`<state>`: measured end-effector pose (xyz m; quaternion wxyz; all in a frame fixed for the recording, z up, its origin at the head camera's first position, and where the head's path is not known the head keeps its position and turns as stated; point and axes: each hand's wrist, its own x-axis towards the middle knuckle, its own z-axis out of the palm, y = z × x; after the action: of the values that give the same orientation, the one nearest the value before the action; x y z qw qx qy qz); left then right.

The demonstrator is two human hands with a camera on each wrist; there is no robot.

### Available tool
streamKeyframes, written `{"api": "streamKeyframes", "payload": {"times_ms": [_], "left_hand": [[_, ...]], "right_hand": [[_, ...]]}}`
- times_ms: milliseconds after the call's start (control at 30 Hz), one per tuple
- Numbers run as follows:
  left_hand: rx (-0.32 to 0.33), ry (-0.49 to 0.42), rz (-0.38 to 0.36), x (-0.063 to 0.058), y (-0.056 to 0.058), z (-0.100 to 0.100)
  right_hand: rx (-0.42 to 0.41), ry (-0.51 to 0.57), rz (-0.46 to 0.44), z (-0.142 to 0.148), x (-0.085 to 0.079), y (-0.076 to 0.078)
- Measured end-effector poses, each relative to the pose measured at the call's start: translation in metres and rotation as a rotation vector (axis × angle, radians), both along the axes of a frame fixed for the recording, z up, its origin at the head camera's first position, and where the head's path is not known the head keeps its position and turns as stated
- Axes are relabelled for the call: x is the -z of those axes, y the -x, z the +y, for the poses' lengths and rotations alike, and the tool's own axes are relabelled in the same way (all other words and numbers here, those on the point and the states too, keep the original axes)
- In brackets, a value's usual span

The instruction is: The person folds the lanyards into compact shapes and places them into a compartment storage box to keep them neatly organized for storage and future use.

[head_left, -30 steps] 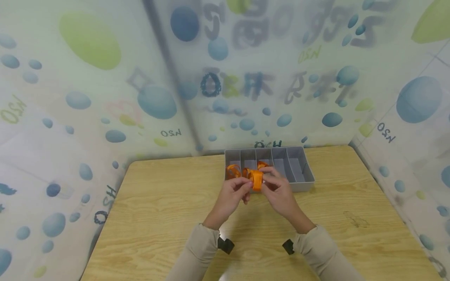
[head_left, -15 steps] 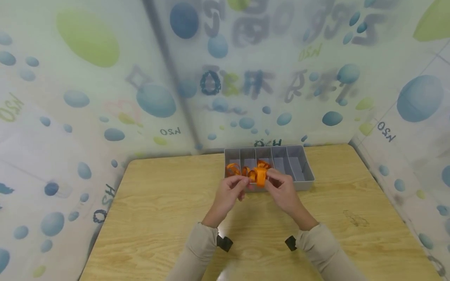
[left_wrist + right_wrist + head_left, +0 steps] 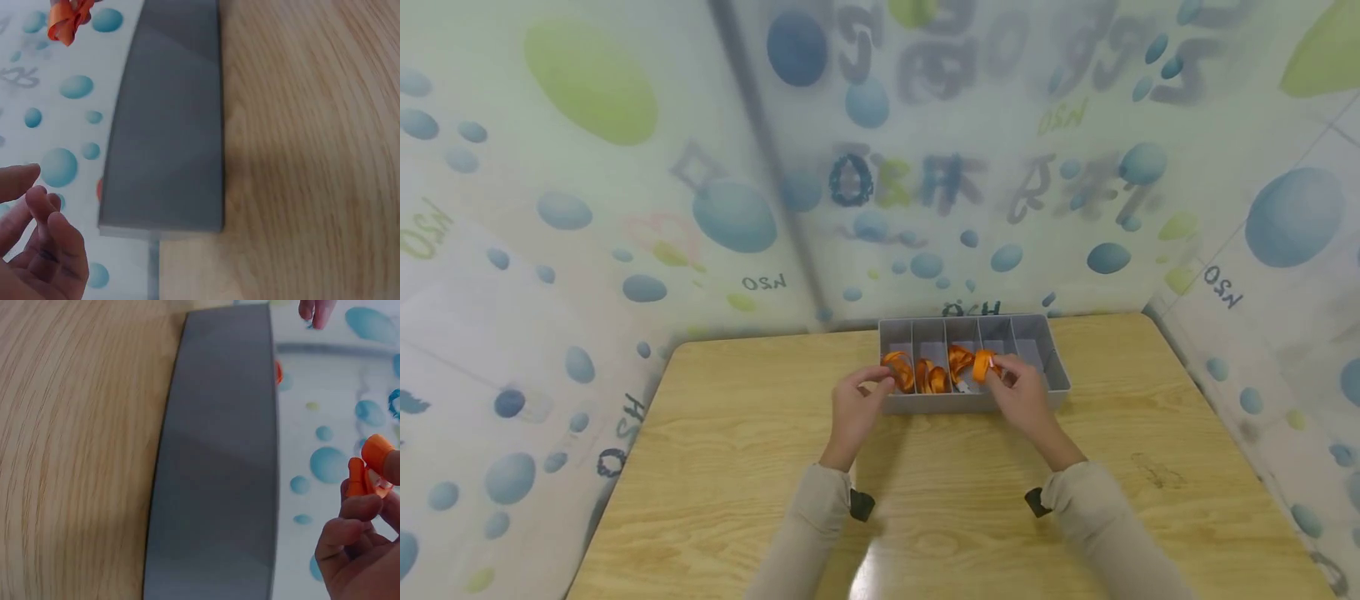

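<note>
My right hand [image 3: 1021, 393] pinches a coiled orange ribbon [image 3: 983, 365] between thumb and fingers, over the third and fourth compartments of a grey divided box [image 3: 970, 403]. The right wrist view shows the held ribbon [image 3: 356, 477] folded into loops at the fingertips. To the left, my left hand [image 3: 857, 408] hovers by the box's left front corner, its fingers loosely bent with nothing between them. Another orange ribbon [image 3: 898, 372] lies in the first compartment, one [image 3: 931, 377] in the second, and one [image 3: 959, 360] in the third, beside a small pale piece.
The box stands at the back of a wooden table [image 3: 760, 433], close to a patterned wall [image 3: 850, 275]. Its rightmost compartment [image 3: 1034, 350] is partly behind the right hand. Dark wrist straps [image 3: 861, 505] show at both sleeves.
My hands were together at the ribbon in front of the box. They have moved apart: the right hand went right with the ribbon, the left hand went left without it.
</note>
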<state>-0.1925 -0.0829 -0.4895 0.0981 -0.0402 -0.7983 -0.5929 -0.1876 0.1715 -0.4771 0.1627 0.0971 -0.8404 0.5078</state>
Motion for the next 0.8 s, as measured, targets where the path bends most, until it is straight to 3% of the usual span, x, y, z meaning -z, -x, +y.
{"api": "streamKeyframes", "payload": {"times_ms": [167,367,600,800], "left_hand": [[-0.067,0.138,0.064,0.015,0.004,-0.003],[-0.122,0.203,0.02,0.031,0.005,-0.009],[-0.084,0.22,-0.008,0.03,0.008,-0.011],[-0.088,0.215,-0.028,0.031,0.01,-0.012]], "right_hand": [[0.127,-0.15,-0.06,0.013,0.013,0.009],[0.202,-0.347,-0.119,0.021,0.018,0.013],[0.223,-0.521,-0.181,0.024,0.019,0.021],[0.205,-0.578,-0.224,0.024,0.021,0.028]]}}
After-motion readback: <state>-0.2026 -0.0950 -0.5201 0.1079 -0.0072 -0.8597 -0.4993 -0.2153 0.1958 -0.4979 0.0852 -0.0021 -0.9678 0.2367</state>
